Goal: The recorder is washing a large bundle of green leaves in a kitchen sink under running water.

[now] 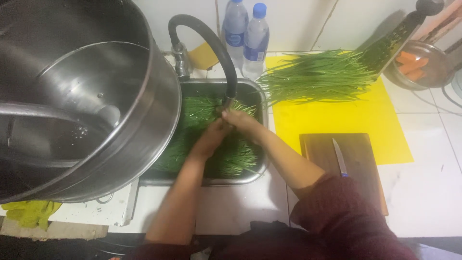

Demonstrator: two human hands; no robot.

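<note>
Under hose (211, 43): chives (226, 111) inside both grips.

A large round stainless-steel pot (82, 101) is filling the left of the frame, with a few drops of water showing inside it. Below it, at the lower left, crumpled yellow-green rubber gloves (30, 212) are lying on the white counter. Two clear plastic water bottles with blue caps (245, 36) are standing side by side at the top centre, against the wall. A flat yellow plastic mat (346, 120) is covering the tiled counter at the right, and a loose pile of long green chives (317, 77) is lying across its upper part. A dark wooden chopping board (358, 156) is overlapping the mat's lower edge, with a small steel-bladed knife (339, 156) resting on it. A metal bowl of orange carrot pieces (416, 65) is sitting in the upper right corner.
</note>
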